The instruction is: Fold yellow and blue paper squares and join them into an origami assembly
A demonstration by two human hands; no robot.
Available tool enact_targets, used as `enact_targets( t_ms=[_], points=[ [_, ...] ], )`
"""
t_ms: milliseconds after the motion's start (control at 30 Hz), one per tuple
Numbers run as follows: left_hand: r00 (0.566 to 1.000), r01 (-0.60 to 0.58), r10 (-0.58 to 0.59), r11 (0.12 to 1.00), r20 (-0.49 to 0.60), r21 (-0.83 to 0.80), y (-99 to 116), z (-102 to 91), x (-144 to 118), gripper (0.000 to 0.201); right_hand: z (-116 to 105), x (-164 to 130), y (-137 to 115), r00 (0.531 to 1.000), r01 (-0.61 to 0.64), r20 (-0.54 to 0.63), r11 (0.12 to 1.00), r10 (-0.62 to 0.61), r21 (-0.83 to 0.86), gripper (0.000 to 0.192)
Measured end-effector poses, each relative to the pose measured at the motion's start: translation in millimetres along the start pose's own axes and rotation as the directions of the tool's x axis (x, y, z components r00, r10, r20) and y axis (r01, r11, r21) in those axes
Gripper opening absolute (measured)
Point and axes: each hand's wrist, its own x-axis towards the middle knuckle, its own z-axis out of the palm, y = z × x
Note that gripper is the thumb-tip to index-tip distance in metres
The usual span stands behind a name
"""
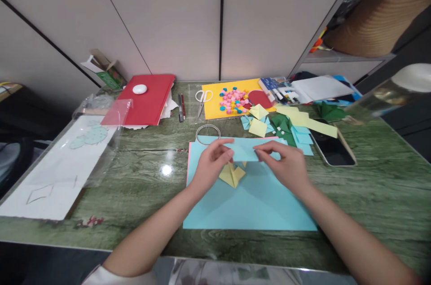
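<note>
My left hand (211, 164) and my right hand (286, 164) both pinch a small light blue paper piece (245, 149) held just above a large light blue sheet (256, 204) on the green table. A folded yellow paper shape (232, 175) lies on the sheet under my left hand's fingers. A roll of clear tape (208, 133) sits just beyond the sheet's far left corner.
Farther back lie scissors (203, 98), a yellow sheet (212, 107) with small pink and blue pieces (232, 99), a red folder (144, 101), two pens (181, 106), and loose yellow, blue and green folded papers (289, 125). A phone (333, 148) lies at right. A white drawing sheet (57, 173) covers the left.
</note>
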Motion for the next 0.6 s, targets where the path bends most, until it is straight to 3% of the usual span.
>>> enact_targets(
  t_ms=[100, 200, 300, 400, 500, 600],
  points=[
    [0.995, -0.053, 0.06, 0.995, -0.078, 0.089, -7.5, -7.0, 8.6, 0.029, -7.3, 7.9, 15.1, 0.979, -0.033, -0.201, 0.998, 0.02, -0.061, 0.011],
    [0.989, -0.129, 0.149, 0.894, -0.014, 0.429, -17.8, -9.6, 12.9, 0.017, -10.1, 14.2, 27.7, 0.95, -0.095, -0.305, 0.991, 0.063, -0.093, 0.013],
    [0.967, -0.247, 0.223, 0.704, 0.123, 0.666, -27.3, -6.4, 12.6, 0.022, -8.2, 16.8, 34.1, 0.952, -0.135, -0.288, 0.988, 0.109, -0.072, 0.015],
    [0.952, -0.299, 0.222, 0.546, 0.209, 0.782, -34.2, -1.8, 10.4, 0.032, -5.2, 17.3, 37.0, 0.959, -0.15, -0.251, 0.987, 0.13, -0.062, 0.015],
    [0.947, -0.317, 0.193, 0.459, 0.255, 0.83, -38.0, 0.6, 8.7, 0.032, -3.1, 17.2, 38.5, 0.967, -0.154, -0.217, 0.985, 0.133, -0.083, 0.016],
    [0.94, -0.34, 0.182, 0.434, 0.288, 0.835, -39.2, 0.7, 8.2, 0.025, -1.2, 16.8, 38.6, 0.973, -0.173, -0.17, 0.982, 0.158, -0.078, 0.016]
  ],
)
